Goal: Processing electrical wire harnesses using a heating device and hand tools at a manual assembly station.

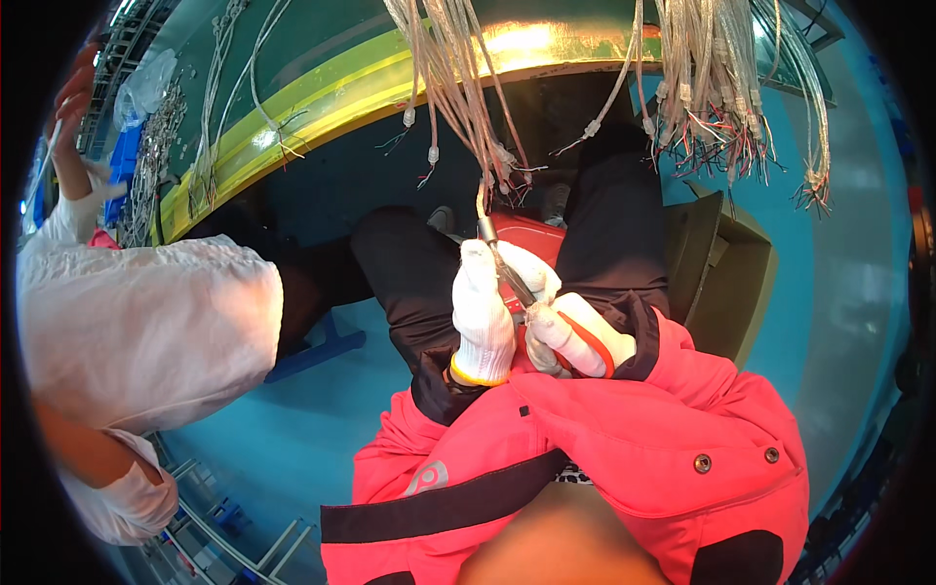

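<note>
My left hand [484, 314], in a white knitted glove with a yellow cuff edge, is closed around a cable end [487, 230] with a dark sleeve, its pale tip pointing up toward the hanging wires. White coverings also wrap the fingers of my right hand [565, 336]. That hand is closed around a red-handled hand tool [591, 343], probably pliers. A slim dark piece [517, 281] runs between both hands; whether it belongs to the tool or the cable, I cannot tell. Just above hangs a bundle of clear-jacketed cables [458, 88] with stripped ends.
A green bench with a yellow edge [341, 109] spans the front. More cables [707, 78] hang at right, above an open cardboard box [736, 278]. Something red [526, 244] lies behind my hands. A person in white [146, 322] works close on my left, a hand raised.
</note>
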`<action>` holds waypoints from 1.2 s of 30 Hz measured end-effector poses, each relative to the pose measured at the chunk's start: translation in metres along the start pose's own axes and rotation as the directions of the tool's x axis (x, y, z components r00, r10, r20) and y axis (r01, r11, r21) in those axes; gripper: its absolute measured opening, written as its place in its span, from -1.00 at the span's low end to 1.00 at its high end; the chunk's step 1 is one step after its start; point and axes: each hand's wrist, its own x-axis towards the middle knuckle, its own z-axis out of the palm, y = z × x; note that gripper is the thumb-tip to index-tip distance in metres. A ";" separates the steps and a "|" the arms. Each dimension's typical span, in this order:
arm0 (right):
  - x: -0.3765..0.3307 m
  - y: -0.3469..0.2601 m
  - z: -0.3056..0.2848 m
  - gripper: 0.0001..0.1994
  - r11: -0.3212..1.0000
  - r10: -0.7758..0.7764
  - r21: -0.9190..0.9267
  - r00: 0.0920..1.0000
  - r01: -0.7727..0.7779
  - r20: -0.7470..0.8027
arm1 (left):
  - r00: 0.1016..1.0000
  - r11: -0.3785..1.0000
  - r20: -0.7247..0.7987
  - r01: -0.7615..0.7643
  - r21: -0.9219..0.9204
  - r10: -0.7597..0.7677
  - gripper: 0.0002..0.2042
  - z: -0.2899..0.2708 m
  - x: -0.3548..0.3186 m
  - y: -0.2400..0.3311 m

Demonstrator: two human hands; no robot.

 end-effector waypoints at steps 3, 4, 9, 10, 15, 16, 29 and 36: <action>0.000 0.002 -0.001 -0.42 1.000 0.000 0.026 1.000 0.000 0.009 | 1.000 1.000 0.004 -0.011 0.022 0.011 -0.48 -0.001 0.001 -0.001; 0.000 0.003 0.000 -0.42 0.999 -0.011 0.046 1.000 0.011 0.003 | 1.000 0.999 0.002 -0.018 0.031 0.018 -0.48 0.000 0.001 -0.002; 0.000 0.011 0.008 -0.46 0.984 -0.176 0.004 0.976 0.178 -0.126 | 0.991 0.999 -0.129 -0.047 0.005 0.047 -0.41 0.017 0.001 -0.004; 0.000 0.011 0.009 -0.46 0.984 -0.178 0.004 0.976 0.180 -0.126 | 0.991 0.999 -0.128 -0.047 0.007 0.047 -0.41 0.018 0.001 -0.004; -0.001 0.011 0.010 -0.49 0.977 -0.201 0.040 0.970 0.209 -0.139 | 0.998 0.998 -0.036 -0.051 0.037 0.052 -0.44 0.014 0.002 -0.003; -0.001 0.013 0.011 -0.49 0.973 -0.219 0.042 0.964 0.228 -0.153 | 0.997 0.998 0.036 -0.062 0.023 0.061 -0.45 0.011 0.003 -0.003; -0.002 0.019 0.016 -0.49 0.940 -0.287 0.144 0.945 0.309 -0.154 | 0.974 0.951 -0.067 -0.194 0.240 0.216 -0.54 -0.036 -0.003 -0.038; -0.002 0.024 0.019 -0.51 0.928 -0.214 0.260 0.951 0.269 -0.222 | 0.999 0.993 -0.023 -0.031 0.113 0.034 -0.48 0.006 -0.001 -0.011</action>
